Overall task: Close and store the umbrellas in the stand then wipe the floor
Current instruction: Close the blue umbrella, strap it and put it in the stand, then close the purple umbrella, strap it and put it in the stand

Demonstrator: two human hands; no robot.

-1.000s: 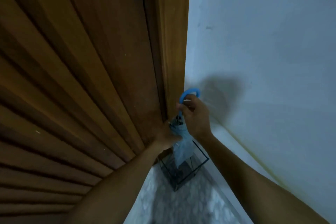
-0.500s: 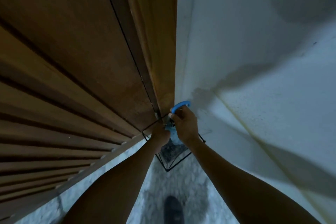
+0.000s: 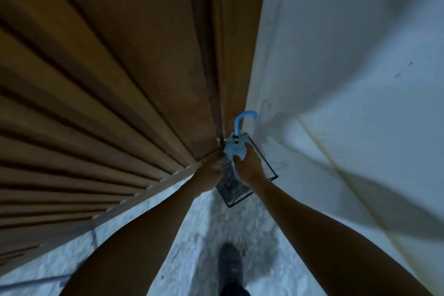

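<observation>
A closed light-blue umbrella (image 3: 235, 150) with a curved blue handle stands upright inside a black wire stand (image 3: 271, 170) in the corner between the wooden door and the white wall. My right hand (image 3: 248, 166) holds the folded canopy just below the handle, which now sticks up free. My left hand (image 3: 211, 170) is at the stand's left top edge; its fingers are dim and partly hidden, touching the rim or the fabric.
A slatted wooden door (image 3: 108, 103) fills the left. The white wall (image 3: 348, 79) runs along the right. The speckled floor (image 3: 204, 235) lies below, with my dark shoe (image 3: 229, 264) on it just behind the stand.
The umbrella has sunk deeper into the stand. My right hand has slid from the blue handle down to the canopy. The view has tilted further down.
</observation>
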